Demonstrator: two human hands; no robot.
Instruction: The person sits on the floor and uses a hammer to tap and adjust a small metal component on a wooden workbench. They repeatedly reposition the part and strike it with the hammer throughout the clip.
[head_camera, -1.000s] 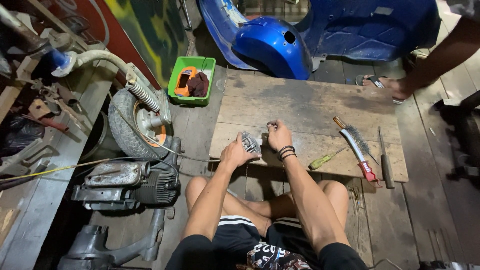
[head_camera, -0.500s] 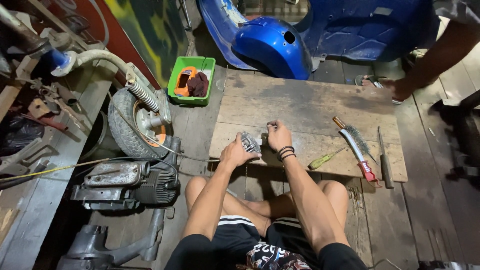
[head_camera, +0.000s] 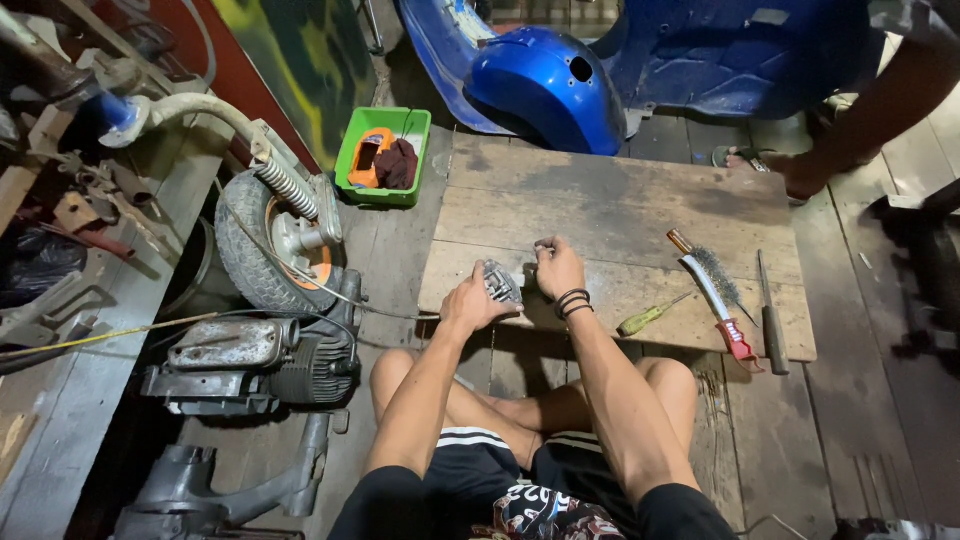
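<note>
I sit cross-legged on a plank floor at a low wooden board (head_camera: 610, 205). My left hand (head_camera: 472, 300) grips a small grey finned metal part (head_camera: 502, 283) at the board's near edge. My right hand (head_camera: 558, 268), with dark bands on its wrist, rests beside that part with fingers curled on a small metal piece that is too small to identify.
A wire brush (head_camera: 712, 285), a yellow-handled screwdriver (head_camera: 648, 317) and a long file (head_camera: 770, 315) lie on the board's right side. A green tray (head_camera: 385, 155) stands at far left. A scooter wheel and engine (head_camera: 270, 300) sit left; a blue scooter body (head_camera: 560, 85) behind. Another person's arm (head_camera: 860, 120) reaches in at top right.
</note>
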